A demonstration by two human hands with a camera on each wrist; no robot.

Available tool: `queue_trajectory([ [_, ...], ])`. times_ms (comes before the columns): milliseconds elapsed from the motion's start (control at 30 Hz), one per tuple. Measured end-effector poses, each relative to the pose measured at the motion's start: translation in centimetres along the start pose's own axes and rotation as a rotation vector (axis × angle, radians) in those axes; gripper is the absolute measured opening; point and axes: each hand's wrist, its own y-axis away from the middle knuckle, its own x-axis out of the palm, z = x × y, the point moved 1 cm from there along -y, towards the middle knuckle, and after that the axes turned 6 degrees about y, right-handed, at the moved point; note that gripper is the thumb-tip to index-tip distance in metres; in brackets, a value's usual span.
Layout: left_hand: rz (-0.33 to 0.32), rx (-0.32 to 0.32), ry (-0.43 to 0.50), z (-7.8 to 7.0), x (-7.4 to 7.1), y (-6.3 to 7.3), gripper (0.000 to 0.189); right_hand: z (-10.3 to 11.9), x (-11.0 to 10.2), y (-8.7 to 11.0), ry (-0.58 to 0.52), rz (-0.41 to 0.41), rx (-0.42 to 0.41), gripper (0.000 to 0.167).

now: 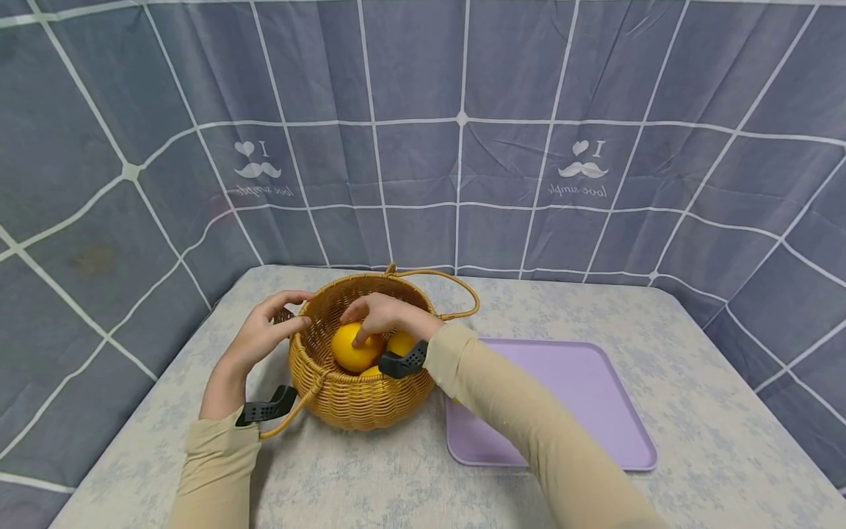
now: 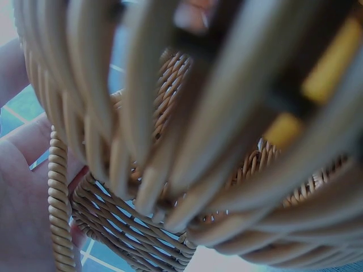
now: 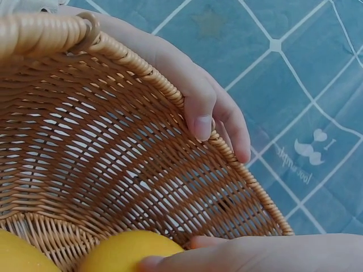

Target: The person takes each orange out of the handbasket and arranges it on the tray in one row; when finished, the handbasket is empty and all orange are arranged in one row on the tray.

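in the head view, a round, golden-brown wicker basket stood on the left of a pale, mottled table. inside it, the right hand gripped a round, orange-yellow fruit between thumb and fingers; another yellow fruit lay just right of it. the left hand held the basket's left rim. a lilac, round-cornered tray lay to the right, partly hidden by the beige right sleeve. on the far blue-grey, white-gridded cloth, two white prints, mirror-reversed, read "i", a heart, a moustache and "love simple".

in the left wrist view, blurred wicker filled most of the space, with the left palm beside a twisted handle.

in the right wrist view, the left thumb hooked over the rim, fingers outside, while the right thumb pressed the fruit; the reversed print showed again on the right.
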Motion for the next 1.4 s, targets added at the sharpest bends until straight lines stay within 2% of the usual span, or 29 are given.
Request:
queue_trajectory([
  [100, 0.004, 0.0, -0.004, -0.1, -0.01, -0.01, 0.04, -0.07, 0.06, 0.03, -0.023, 0.077, -0.018, 0.049],
  [367, -0.001, 0.018, -0.005, -0.18, 0.01, -0.05, 0.039, -0.14, 0.04, 0.38, -0.023, 0.135, -0.008, 0.058],
  [567, -0.004, 0.018, -0.006, -0.15, -0.01, -0.06, 0.039, 0.1, 0.09, 0.46, 0.024, 0.199, -0.076, 0.062],
  [767, -0.004, 0.028, 0.005, -0.12, -0.04, -0.02, 0.039, 0.12, 0.18, 0.76, -0.065, 0.3, -0.032, 0.064],
  [1033, -0.003, 0.022, -0.001, -0.04, -0.08, -0.03, 0.038, 0.02, 0.32, 0.25, 0.028, 0.292, -0.062, 0.065],
  [1133, -0.002, 0.018, -0.008, -0.06, -0.08, -0.05, 0.038, 0.0, 0.32, 0.12, -0.003, 0.294, -0.061, 0.063],
  [1400, -0.001, 0.021, 0.001, -0.1, -0.15, -0.03, 0.038, 0.03, 0.36, 0.05, -0.11, 0.374, -0.06, 0.064],
])
